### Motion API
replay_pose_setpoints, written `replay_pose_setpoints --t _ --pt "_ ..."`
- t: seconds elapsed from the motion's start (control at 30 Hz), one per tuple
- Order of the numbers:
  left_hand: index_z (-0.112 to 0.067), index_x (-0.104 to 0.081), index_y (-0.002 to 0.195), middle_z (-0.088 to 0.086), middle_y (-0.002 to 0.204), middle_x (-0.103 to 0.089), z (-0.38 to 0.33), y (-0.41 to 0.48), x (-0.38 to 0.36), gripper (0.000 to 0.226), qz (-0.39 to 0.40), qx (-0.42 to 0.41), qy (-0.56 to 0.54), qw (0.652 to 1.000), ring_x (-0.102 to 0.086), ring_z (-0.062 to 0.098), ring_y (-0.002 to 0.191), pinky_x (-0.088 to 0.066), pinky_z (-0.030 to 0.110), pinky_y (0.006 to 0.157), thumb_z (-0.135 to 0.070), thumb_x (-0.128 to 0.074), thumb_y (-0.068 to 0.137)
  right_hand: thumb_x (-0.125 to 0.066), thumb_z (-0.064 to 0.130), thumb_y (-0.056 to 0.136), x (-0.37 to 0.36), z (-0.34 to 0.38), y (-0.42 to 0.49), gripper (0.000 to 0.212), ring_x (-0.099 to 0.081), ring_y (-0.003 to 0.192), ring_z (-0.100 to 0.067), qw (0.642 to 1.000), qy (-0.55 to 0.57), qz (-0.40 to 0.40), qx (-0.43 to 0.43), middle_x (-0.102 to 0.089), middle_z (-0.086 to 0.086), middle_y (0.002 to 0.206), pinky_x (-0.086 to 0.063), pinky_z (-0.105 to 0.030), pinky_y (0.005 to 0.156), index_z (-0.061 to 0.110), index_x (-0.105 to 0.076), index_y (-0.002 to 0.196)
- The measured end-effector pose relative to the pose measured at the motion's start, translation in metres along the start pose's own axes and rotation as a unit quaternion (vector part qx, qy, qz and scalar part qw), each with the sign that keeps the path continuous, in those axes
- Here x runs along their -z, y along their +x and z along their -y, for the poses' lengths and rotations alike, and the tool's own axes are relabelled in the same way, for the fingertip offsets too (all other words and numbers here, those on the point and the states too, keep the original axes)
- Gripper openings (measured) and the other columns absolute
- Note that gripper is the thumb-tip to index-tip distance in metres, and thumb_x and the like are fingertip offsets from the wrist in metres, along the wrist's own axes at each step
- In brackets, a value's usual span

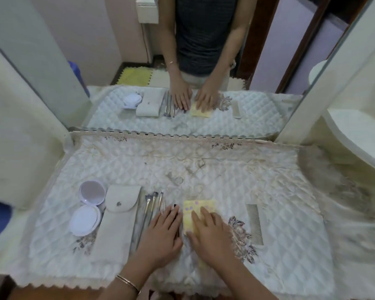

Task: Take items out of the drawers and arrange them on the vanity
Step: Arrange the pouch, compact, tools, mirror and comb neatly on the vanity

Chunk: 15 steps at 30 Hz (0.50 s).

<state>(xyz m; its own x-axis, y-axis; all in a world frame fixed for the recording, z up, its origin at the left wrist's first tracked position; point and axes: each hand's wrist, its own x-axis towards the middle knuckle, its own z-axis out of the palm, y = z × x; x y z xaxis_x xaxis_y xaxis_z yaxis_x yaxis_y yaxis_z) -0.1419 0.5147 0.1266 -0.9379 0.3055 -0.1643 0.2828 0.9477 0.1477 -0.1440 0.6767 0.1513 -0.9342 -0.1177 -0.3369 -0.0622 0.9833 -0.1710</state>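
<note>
The person is arranging: right hand pressing flat, fingers spread, on the yellow card mid-vanity, left hand spread over a dark item beside the brushes, likely needing alignment next.

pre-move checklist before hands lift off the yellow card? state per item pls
1. Right hand flat on yellow card: ok.
2. Left hand on the dark item beside the card: ok; grip cannot tell.
3. Brushes in a tidy row beside pouch: ok.
4. Open compact clear of both hands: ok.
5. Comb apart from the card, flat: ok.
6. Drawers emptied: cannot tell, out of view.
</note>
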Motion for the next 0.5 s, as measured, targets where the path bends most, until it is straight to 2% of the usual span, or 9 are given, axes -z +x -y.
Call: replay_pose_setpoints --t 0.07,0.17,0.23,0.3,0.33,0.4,0.43,0.47,0.5 --pt "-0.017 -0.059 0.121 0.000 0.130 -0.059 -0.003 -0.001 0.001 0.061 0.002 0.010 -0.003 1.000 -0.002 0.014 0.142 -0.003 0.025 0.110 -0.042 -0.041 0.069 -0.032 0.055 0.072 -0.002 0.000 0.004 0.056 -0.066 0.098 -0.026 1.000 0.005 0.006 0.023 -0.068 0.002 0.117 -0.058 -0.041 0.074 0.030 -0.064 0.110" --pt "-0.016 -0.059 0.121 -0.001 0.130 -0.059 -0.002 -0.001 -0.001 0.062 -0.002 0.019 -0.009 1.000 0.015 0.007 0.142 -0.002 0.025 0.111 -0.042 -0.042 0.067 -0.023 0.054 0.075 0.001 -0.007 0.007 0.068 -0.043 0.126 -0.036 0.993 0.105 0.007 0.058 -0.047 -0.007 0.141 -0.041 -0.049 0.102 0.022 -0.052 0.128" --pt "-0.019 -0.059 0.121 -0.002 0.129 -0.060 0.000 -0.001 0.001 0.063 0.010 0.023 -0.004 1.000 0.015 0.009 0.143 0.000 0.026 0.111 -0.045 -0.043 0.066 -0.028 0.047 0.079 0.004 -0.023 0.004 0.060 -0.045 0.125 -0.034 0.989 0.134 -0.056 0.017 -0.049 -0.009 0.139 -0.040 -0.049 0.101 0.019 -0.056 0.124" --pt "-0.022 -0.058 0.121 -0.005 0.131 -0.058 0.000 -0.001 0.002 0.063 0.031 0.028 -0.001 0.999 0.009 0.013 0.143 0.005 0.026 0.113 -0.046 -0.043 0.065 -0.037 0.038 0.082 0.008 -0.045 -0.002 0.050 -0.050 0.122 -0.036 0.984 0.130 -0.107 -0.059 -0.054 -0.014 0.134 -0.043 -0.050 0.098 0.016 -0.060 0.120" --pt "-0.022 -0.056 0.122 -0.007 0.137 -0.052 0.000 -0.002 0.004 0.063 0.035 0.025 -0.008 0.999 0.007 0.015 0.144 0.007 0.026 0.113 -0.046 -0.043 0.066 -0.036 0.035 0.085 0.010 -0.057 -0.004 0.049 -0.045 0.126 -0.037 0.979 0.131 -0.125 -0.090 -0.049 -0.017 0.138 -0.040 -0.049 0.102 0.014 -0.057 0.124" --pt "-0.021 -0.049 0.126 -0.012 0.146 -0.032 -0.004 -0.003 0.002 0.061 0.020 0.009 -0.025 0.999 -0.002 0.015 0.144 0.010 0.026 0.114 -0.047 -0.042 0.071 -0.031 0.029 0.094 0.011 -0.071 -0.008 0.048 -0.022 0.141 -0.033 0.978 0.130 -0.102 -0.132 -0.027 -0.018 0.151 -0.021 -0.042 0.115 0.012 -0.040 0.137" --pt "-0.021 -0.046 0.127 -0.012 0.145 -0.031 -0.008 -0.003 -0.001 0.060 0.014 -0.006 -0.030 0.999 -0.008 0.015 0.142 0.008 0.027 0.114 -0.049 -0.040 0.075 -0.030 0.026 0.096 0.008 -0.074 -0.010 0.047 -0.017 0.143 -0.031 0.977 0.137 -0.086 -0.139 -0.022 -0.017 0.153 -0.017 -0.039 0.117 0.011 -0.036 0.139" --pt "-0.021 -0.046 0.127 -0.010 0.142 -0.037 -0.013 -0.002 -0.004 0.056 0.016 -0.012 -0.032 0.999 -0.017 0.015 0.140 0.005 0.028 0.113 -0.051 -0.037 0.080 -0.031 0.023 0.095 0.005 -0.075 -0.012 0.045 -0.024 0.141 -0.032 0.976 0.139 -0.097 -0.135 -0.029 -0.018 0.150 -0.023 -0.039 0.115 0.008 -0.042 0.136" --pt "-0.021 -0.048 0.126 -0.006 0.140 -0.043 -0.020 -0.002 -0.004 0.054 0.024 -0.015 -0.039 0.999 -0.028 0.016 0.137 0.001 0.029 0.112 -0.053 -0.030 0.086 -0.032 0.022 0.092 0.003 -0.073 -0.014 0.044 -0.039 0.133 -0.034 0.979 0.138 -0.086 -0.126 -0.044 -0.020 0.141 -0.035 -0.042 0.108 0.005 -0.053 0.126"
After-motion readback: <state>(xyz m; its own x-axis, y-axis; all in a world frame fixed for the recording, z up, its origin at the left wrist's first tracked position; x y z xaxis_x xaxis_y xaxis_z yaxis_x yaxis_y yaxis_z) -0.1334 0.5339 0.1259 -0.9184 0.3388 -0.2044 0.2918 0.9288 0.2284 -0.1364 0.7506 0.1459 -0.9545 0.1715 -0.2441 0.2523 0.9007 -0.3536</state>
